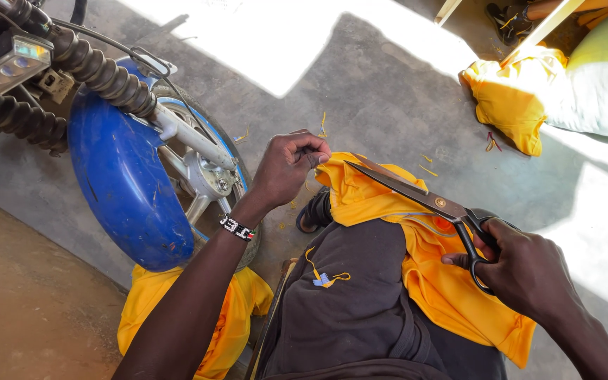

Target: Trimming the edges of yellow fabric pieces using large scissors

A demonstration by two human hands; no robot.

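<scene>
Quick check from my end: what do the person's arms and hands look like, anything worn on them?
Both arms are bare to the frame edge, with no sleeves or gloves. The left hand has a beaded wristband in black and white with a red patch. The right hand shows no band, watch or ring.

The floor (388, 84) is grey concrete, with bright sun patches across the top and right. A motorcycle wheel (198, 176) under a blue fender (124, 183) stands on it at left. A yellow cloth (511, 98) lies at upper right, touching a pale sack (603, 77). More yellow cloth (230, 324) lies beneath the wheel. Yellow thread scraps (427, 169) lie scattered near the middle.
</scene>
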